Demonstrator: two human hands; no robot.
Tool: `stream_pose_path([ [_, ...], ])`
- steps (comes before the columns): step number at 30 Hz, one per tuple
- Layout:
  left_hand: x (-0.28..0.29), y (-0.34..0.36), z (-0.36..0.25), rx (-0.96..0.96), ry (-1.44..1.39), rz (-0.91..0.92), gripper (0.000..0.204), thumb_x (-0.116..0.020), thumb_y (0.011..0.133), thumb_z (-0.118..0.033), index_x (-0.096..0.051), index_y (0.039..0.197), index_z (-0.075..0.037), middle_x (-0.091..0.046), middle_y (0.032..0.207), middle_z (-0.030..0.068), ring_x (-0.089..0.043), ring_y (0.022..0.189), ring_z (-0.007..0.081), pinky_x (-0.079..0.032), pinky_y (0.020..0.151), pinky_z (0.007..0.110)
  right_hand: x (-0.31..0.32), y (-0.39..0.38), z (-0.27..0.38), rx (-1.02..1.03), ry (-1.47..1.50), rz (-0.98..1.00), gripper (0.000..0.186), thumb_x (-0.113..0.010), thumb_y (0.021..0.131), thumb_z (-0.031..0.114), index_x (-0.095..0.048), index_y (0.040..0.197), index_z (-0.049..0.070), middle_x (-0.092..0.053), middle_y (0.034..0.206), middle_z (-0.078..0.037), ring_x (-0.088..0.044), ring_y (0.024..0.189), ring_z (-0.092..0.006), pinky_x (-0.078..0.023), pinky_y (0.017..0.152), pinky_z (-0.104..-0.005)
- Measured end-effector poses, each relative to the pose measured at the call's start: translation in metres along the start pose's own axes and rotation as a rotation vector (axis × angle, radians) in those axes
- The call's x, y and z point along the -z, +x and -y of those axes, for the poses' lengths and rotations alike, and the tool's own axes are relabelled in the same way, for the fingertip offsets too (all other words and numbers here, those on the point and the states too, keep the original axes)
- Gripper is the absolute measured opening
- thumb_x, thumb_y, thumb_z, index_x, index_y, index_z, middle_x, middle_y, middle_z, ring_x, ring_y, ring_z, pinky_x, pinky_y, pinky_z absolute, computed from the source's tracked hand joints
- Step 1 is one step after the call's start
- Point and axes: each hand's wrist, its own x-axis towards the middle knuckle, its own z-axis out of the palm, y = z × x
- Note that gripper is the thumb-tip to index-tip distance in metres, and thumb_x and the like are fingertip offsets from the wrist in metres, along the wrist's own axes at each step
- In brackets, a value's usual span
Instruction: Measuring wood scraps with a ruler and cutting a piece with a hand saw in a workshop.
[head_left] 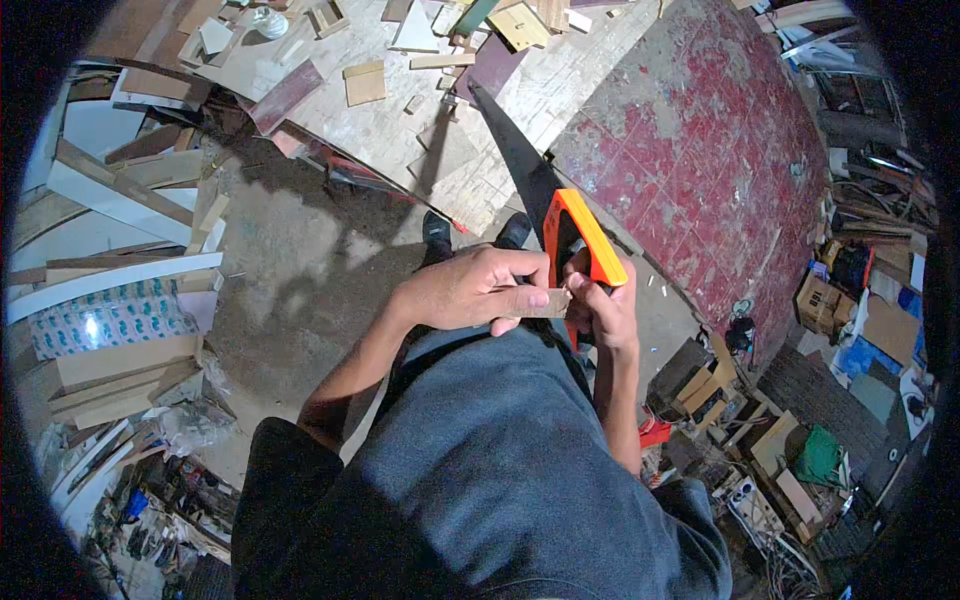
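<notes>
Close in front of my body, my left hand (490, 287) pinches a small strip of wood (545, 304) between thumb and fingers. My right hand (605, 305) is closed around the orange and black handle of a hand saw (590, 235). The dark saw blade (515, 145) points up and away, its tip over the workbench. The strip's right end meets the fingers of my right hand; whether they also grip it I cannot tell. Parts of the saw handle are hidden behind my fingers.
Ahead stands a pale workbench (530, 100) with several wood offcuts, among them a square block (364, 83). To the right lies a worn red tiled surface (690, 170). Boards (120, 200) are piled at the left. Tools, a cardboard box (825, 305) and scrap crowd the right.
</notes>
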Motion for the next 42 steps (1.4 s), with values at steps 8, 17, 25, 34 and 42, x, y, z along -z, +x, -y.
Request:
stream_pose_path([
  [8,0.014,-0.004,-0.006,-0.092,-0.084,-0.127,0.022,-0.051,0.105,-0.021,-0.049,0.095,-0.002,-0.055,0.073,0.0014,-0.056,0.060,0.0080,-0.045,0.054,0.024,0.007,-0.007,-0.003,0.009,0.100,-0.132,0.021,-0.070,0.090,0.019,-0.059,0.086,0.002,-0.051,0.059,0.000,-0.044,0.041,-0.0079,-0.033,0.038,-0.0248],
  [17,0.003,0.009,-0.010,-0.044,-0.109,-0.066,0.025,-0.052,0.105,-0.024,-0.047,0.092,-0.004,-0.050,0.069,-0.0003,-0.055,0.060,0.0077,-0.046,0.057,0.025,0.007,-0.013,0.002,0.045,0.073,-0.301,0.016,-0.069,0.090,0.014,-0.064,0.096,0.000,-0.055,0.061,0.000,-0.047,0.043,-0.0071,-0.035,0.040,-0.0238],
  [25,-0.002,0.017,0.001,-0.018,-0.088,-0.042,0.025,-0.052,0.105,-0.025,-0.048,0.092,-0.003,-0.050,0.069,-0.0005,-0.056,0.060,0.0075,-0.046,0.056,0.025,0.011,-0.020,0.001,0.023,-0.014,-0.134,0.016,-0.074,0.087,0.014,-0.068,0.092,0.000,-0.059,0.066,0.003,-0.049,0.052,-0.0046,-0.037,0.047,-0.0222],
  [34,0.002,0.015,0.008,0.028,-0.038,0.000,0.021,-0.050,0.105,-0.020,-0.048,0.094,-0.003,-0.051,0.072,-0.0002,-0.057,0.060,0.0085,-0.047,0.056,0.025,0.005,-0.015,-0.015,0.044,-0.087,-0.142,0.010,-0.071,0.084,0.008,-0.066,0.084,-0.001,-0.062,0.074,-0.001,-0.054,0.066,-0.0086,-0.045,0.060,-0.0275],
  [42,-0.007,0.015,0.026,0.000,-0.186,0.067,0.019,-0.047,0.106,-0.022,-0.047,0.096,-0.006,-0.058,0.065,0.0023,-0.052,0.051,0.0061,-0.039,0.046,0.022,0.000,-0.020,-0.006,0.052,0.002,-0.109,0.013,-0.068,0.084,0.011,-0.061,0.081,0.000,-0.055,0.069,0.001,-0.050,0.062,-0.0074,-0.041,0.055,-0.0256],
])
